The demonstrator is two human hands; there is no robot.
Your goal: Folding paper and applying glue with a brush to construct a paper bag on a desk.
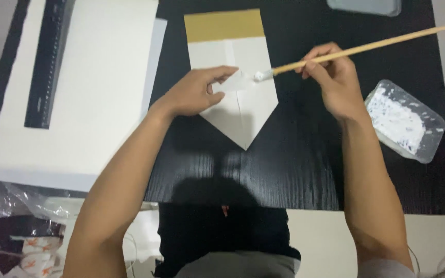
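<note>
A folded white paper piece (243,110) with a pointed lower end and a tan band at its top lies on the black table (294,164). My left hand (197,92) presses on it and pinches a small folded flap near its middle. My right hand (333,77) holds a long wooden brush (366,48), its white-coated tip touching the paper right beside my left fingers.
A clear plastic tray (405,121) smeared with white paste sits at the right. A stack of large white sheets (99,87) with a black ruler (50,62) on top lies at the left. A grey object (366,6) sits at the far edge.
</note>
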